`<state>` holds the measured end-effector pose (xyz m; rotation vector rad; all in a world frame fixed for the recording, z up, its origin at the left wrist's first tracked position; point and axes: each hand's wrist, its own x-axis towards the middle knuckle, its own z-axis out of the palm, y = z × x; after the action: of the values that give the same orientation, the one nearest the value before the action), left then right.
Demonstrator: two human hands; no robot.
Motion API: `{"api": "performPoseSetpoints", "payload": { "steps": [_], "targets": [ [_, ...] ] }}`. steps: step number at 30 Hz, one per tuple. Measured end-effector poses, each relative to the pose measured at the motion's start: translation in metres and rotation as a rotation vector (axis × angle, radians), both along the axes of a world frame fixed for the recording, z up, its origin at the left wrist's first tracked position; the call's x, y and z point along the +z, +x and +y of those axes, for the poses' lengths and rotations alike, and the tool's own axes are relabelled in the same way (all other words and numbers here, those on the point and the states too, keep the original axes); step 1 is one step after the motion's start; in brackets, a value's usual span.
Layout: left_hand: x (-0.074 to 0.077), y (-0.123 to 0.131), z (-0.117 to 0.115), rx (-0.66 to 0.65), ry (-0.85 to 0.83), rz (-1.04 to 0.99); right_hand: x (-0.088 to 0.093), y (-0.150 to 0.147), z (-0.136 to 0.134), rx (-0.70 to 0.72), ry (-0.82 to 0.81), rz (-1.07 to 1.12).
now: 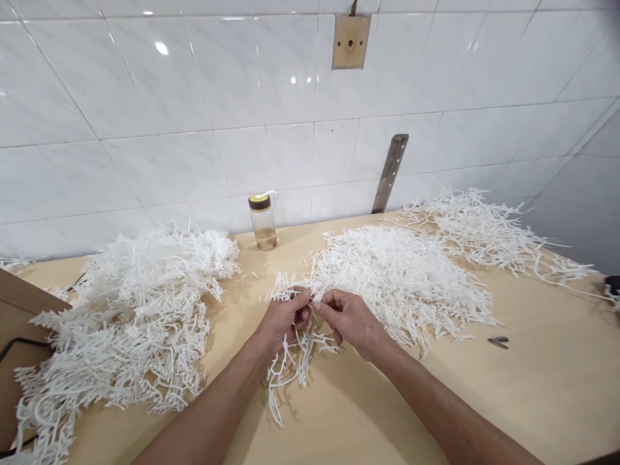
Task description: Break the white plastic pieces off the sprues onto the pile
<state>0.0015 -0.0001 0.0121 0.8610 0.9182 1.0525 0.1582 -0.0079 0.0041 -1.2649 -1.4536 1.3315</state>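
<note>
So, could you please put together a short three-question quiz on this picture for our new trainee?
1. True or false: the left hand and the right hand are both at the same white branching strands.
2. Multiple choice: the bottle is A) tipped over, B) standing upright, C) held in a hand.
3. Fill the gap: the small metal tool lies to the ____ of the right hand.

Key: 1 true; 2 B; 3 right.

The left hand [287, 318] and right hand [352, 321] pinch white branching strands [285, 362].
</note>
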Motion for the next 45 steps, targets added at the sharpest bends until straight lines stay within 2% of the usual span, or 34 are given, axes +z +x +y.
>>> {"api": "performPoseSetpoints", "payload": {
  "steps": [7, 14, 17, 19, 21, 27, 31, 37, 42, 45],
  "targets": [
    [-0.008, -0.007, 0.007, 0.033, 0.022, -0.003, 0.008, 0.005, 0.0, 0.038, -0.024, 0.156],
    [-0.005, -0.009, 0.002, -0.173, -0.034, 0.026, 0.018, 0.023, 0.01, -0.069, 0.014, 0.145],
    [-0.002, -0.007, -0.003, -0.233, -0.056, 0.092, 0.022, 0.031, 0.01, 0.036, 0.019, 0.096],
    [0.0, -0.006, -0.004, -0.241, -0.049, 0.114, 0.023, 0.033, 0.009, 0.15, 0.037, 0.049],
    [0.003, -0.005, -0.005, -0.247, -0.032, 0.115, 0.023, 0.034, 0.007, 0.204, 0.059, 0.007],
    [0.017, -0.002, -0.012, -0.285, -0.017, 0.196, 0.014, 0.031, 0.009, 0.14, 0.069, -0.021],
    [0.023, 0.001, -0.015, -0.287, 0.01, 0.237, 0.015, 0.029, 0.01, 0.112, 0.074, -0.034],
    [0.026, 0.002, -0.017, -0.275, 0.011, 0.256, 0.022, 0.029, 0.006, 0.092, 0.1, -0.082],
    [0.027, 0.004, -0.018, -0.261, 0.008, 0.256, 0.026, 0.027, 0.003, 0.154, 0.107, -0.107],
    [0.028, 0.005, -0.018, -0.267, 0.022, 0.29, 0.026, 0.027, 0.004, 0.124, 0.132, -0.139]
  ]
}}
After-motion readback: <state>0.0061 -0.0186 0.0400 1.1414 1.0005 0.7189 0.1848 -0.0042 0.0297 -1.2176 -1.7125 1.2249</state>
